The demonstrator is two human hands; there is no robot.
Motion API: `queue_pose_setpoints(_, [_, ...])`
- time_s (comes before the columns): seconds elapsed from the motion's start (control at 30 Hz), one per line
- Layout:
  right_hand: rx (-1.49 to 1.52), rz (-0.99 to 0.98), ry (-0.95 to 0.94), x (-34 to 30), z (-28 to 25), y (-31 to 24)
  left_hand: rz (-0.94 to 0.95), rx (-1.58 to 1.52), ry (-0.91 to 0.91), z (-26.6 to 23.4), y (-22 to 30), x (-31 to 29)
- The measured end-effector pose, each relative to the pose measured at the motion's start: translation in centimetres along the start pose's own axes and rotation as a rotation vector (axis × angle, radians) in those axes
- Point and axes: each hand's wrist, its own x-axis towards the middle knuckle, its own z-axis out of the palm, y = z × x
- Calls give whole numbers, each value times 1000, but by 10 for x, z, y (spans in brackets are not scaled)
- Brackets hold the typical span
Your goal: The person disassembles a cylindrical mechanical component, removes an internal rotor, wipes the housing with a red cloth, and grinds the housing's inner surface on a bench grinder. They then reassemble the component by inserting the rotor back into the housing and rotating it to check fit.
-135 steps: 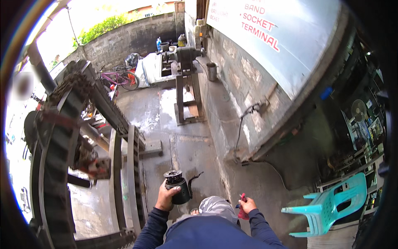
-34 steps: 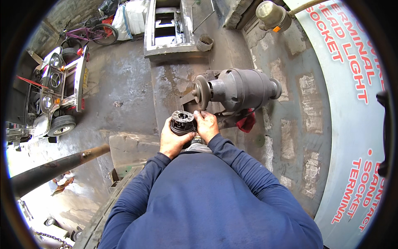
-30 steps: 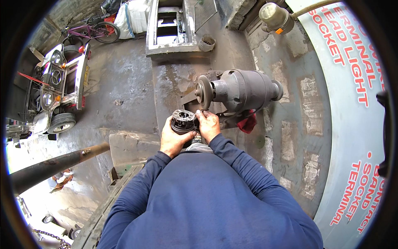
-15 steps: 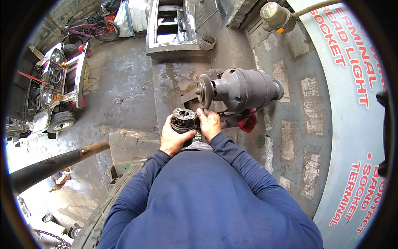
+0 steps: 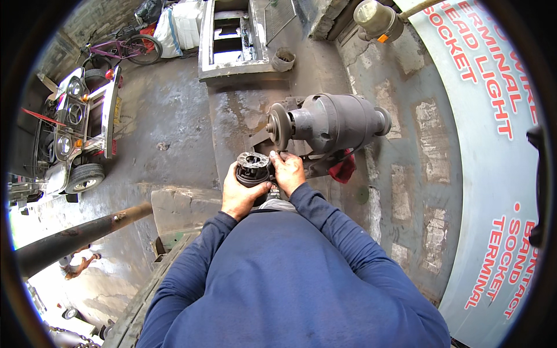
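A round dark metal machine part point(image 5: 253, 168), topped by a flat ring with holes, sits upright in front of my chest. My left hand point(image 5: 237, 194) is wrapped round its left and lower side, with the thumb across the front. Close against its right side is my right hand point(image 5: 288, 174), fingers bent and the thumb and forefinger drawn together. Whatever these fingertips hold is too small to make out. Just beyond my hands stands a grey motor point(image 5: 339, 123) with a grinding wheel point(image 5: 280, 126) on its left end, apart from the part.
A red cloth point(image 5: 342, 167) hangs below the motor. Beyond stand a metal frame point(image 5: 235, 71) and a bucket point(image 5: 283, 59). A thick pole point(image 5: 87, 232) slants in at left, near a parked vehicle point(image 5: 75, 133) and another person point(image 5: 78, 264). A lettered board point(image 5: 493, 174) lines the right.
The whole view has shifted slightly. My hands keep nearly the same hold on and beside the metal part. At the lower left, the other person's arm has moved.
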Motion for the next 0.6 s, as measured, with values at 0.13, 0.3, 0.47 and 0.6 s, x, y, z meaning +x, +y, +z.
queue_pose_setpoints(0.13, [-4, 17, -12, 0, -2, 4, 1, -10, -5, 0, 1, -2])
queue_pose_setpoints(0.3, [93, 36, -160, -1, -4, 19, -16, -19, -24, 0, -1, -7])
queue_pose_setpoints(0.47, [550, 208, -230, -9, 5, 41, 4, 13, -38, 0, -3, -10])
queue_pose_setpoints(0.6, [811, 312, -374, -9, 6, 46, 13, -3, -49, 0, -4, -10])
